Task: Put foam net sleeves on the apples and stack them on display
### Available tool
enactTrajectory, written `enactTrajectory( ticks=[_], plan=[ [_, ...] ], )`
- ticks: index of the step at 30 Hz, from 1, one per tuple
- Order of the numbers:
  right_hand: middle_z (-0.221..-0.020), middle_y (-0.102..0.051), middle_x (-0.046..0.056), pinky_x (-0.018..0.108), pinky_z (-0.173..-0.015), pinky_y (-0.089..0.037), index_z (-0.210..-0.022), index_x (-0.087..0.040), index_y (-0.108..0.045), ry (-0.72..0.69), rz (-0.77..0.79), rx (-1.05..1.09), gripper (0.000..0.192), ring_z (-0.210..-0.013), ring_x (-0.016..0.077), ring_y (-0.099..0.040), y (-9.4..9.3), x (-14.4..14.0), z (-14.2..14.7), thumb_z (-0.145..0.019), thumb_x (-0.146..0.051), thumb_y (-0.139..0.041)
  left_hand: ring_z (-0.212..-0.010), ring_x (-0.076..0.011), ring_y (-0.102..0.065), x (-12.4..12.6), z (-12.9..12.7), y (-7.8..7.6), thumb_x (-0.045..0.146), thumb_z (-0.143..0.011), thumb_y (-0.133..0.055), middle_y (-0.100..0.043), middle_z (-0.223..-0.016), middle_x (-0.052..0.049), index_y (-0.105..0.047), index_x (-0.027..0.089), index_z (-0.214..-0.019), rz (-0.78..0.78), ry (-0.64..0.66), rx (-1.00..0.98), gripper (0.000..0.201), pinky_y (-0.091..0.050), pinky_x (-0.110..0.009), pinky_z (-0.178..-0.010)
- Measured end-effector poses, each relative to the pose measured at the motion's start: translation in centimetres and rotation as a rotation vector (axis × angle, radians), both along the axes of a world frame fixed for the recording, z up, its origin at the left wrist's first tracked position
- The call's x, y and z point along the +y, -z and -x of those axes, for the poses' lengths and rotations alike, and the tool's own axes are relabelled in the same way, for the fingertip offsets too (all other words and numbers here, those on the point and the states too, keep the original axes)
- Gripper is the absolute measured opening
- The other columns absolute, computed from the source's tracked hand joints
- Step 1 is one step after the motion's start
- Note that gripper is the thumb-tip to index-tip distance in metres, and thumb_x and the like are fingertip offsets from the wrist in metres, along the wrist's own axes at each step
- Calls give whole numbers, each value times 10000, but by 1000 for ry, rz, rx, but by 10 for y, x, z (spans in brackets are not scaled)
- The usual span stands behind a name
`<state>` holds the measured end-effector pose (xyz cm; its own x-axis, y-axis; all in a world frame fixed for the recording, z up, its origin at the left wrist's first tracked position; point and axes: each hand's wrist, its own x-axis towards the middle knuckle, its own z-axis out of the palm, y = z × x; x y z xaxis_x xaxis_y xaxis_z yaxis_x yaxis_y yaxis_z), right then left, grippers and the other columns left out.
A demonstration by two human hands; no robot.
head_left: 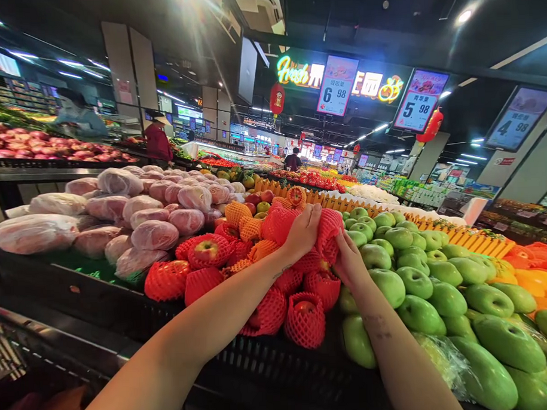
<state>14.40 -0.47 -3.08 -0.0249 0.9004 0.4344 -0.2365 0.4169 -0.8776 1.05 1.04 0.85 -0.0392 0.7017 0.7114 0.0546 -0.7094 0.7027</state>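
Black produce surface (97, 295), red net-wrapped apples (304, 317) piled under the hands (328, 239), green apples (415, 281) right of them, bagged fruit (153, 233) heaped to their left

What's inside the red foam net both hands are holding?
Both hands, left and right, grip the red foam net. Its contents are covered by mesh and fingers. A neighbouring net shows an apple inside.

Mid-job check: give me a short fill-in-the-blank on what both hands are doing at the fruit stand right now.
1. Both hands grip fruit wrapped in red foam ____.
2. The left hand and right hand meet over the netted apples, which lie to the ____ of the green apples.
3. The bagged fruit at far left is wrapped in clear ____.

Missing words: netting; left; plastic
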Motion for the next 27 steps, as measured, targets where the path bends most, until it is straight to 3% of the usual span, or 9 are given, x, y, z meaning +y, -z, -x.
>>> enactTrajectory(
  ticks=[3,6,11,15,18,21,24,27],
  plan=[
    [-1299,-767,76,469,-1063,-609,-1120,-279,-680,5,-12,-26,504,-1262,306,-696,2,0,-1,-786,-655,-719,-764,-269,-613,-9,2,0,405,-1059,-333,-612,-798,-58,-509,264,-881,-18,-239,143,287,-493,-444,-796],
    [-1303,-766,75,467,-1064,-610,-1126,-265,-695,11,-37,-29,531,-1261,302,-696,0,0,-2,-799,-682,-714,-747,-256,-596,-11,3,-1,404,-1045,-378,-623,-843,-65,-516,263,-880,-87,-400,192,257,-479,-410,-754],
    [-1294,-770,60,391,-1016,-634,-1121,-250,-730,-26,24,50,566,-1267,281,-693,-5,-3,0,-797,-714,-709,-753,-260,-629,-5,5,-2,432,-1068,-352,-617,-720,-58,-529,262,-726,-74,-447,213,421,-460,-373,-748],
    [-1267,-782,27,323,-987,-632,-1113,-259,-755,-108,13,122,478,-1249,237,-702,-6,-4,1,-862,-661,-691,-668,-230,-621,-8,6,-4,501,-1046,-443,-632,-684,-26,-559,251,-795,-6,-434,211,373,-403,-323,-650],
    [-1188,-811,-3,262,-997,-610,-1099,-256,-776,-111,-7,233,468,-1175,190,-734,-6,-3,2,-827,-637,-761,-664,-206,-585,-11,5,-4,531,-1039,-442,-611,-680,-9,-512,243,-752,32,-389,264,412,-372,-306,-635],
    [-1110,-829,-25,202,-939,-617,-1057,-251,-793,-87,-10,321,514,-1083,155,-762,-8,-2,2,-724,-637,-854,-693,-177,-533,-10,2,-4,504,-1032,-453,-561,-697,7,-469,234,-709,-49,-272,255,421,-388,-300,-679],
    [-1081,-835,-21,232,-908,-642,-1003,-267,-802,-65,-27,372,524,-1067,168,-771,-12,-2,1,-659,-654,-885,-714,-147,-521,-6,-1,-6,537,-966,-572,-553,-746,20,-509,216,-759,-53,34,113,387,-416,-277,-688],
    [-1049,-835,-26,261,-867,-663,-959,-303,-796,-40,-34,415,472,-997,167,-784,-14,0,-3,-678,-677,-859,-634,-102,-483,0,-1,-9,568,-892,-678,-524,-716,47,-520,202,-770,94,345,-97,417,-390,-231,-596]
  ],
)
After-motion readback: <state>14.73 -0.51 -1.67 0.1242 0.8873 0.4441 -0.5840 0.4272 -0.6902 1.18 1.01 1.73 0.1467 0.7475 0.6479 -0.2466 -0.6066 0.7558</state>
